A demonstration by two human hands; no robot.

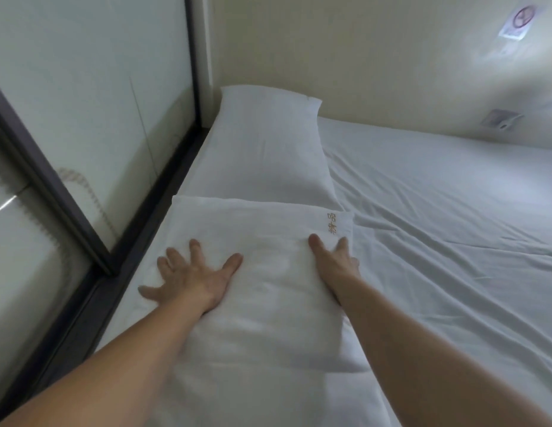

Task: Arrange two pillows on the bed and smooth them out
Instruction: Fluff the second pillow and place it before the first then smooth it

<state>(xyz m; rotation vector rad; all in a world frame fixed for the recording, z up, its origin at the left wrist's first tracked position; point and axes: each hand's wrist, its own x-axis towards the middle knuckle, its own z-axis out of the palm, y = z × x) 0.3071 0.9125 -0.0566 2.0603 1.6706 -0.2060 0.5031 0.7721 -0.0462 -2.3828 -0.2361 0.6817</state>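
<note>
Two white pillows lie end to end along the left edge of the bed [438, 211]. The far pillow [265, 146] rests in the corner against the wall. The near pillow [268, 291], with gold embroidered characters at its far right corner, lies in front of it. My left hand [191, 275] presses flat on the near pillow's left side, fingers spread. My right hand [334, 260] lies flat on its right side, fingers extended toward the embroidery. Neither hand holds anything.
A dark-framed glass partition [92, 118] runs close along the bed's left side. A cream wall [361, 57] backs the bed, with a sign [519, 21] and a wall fitting [501, 118]. The white sheet to the right is wrinkled.
</note>
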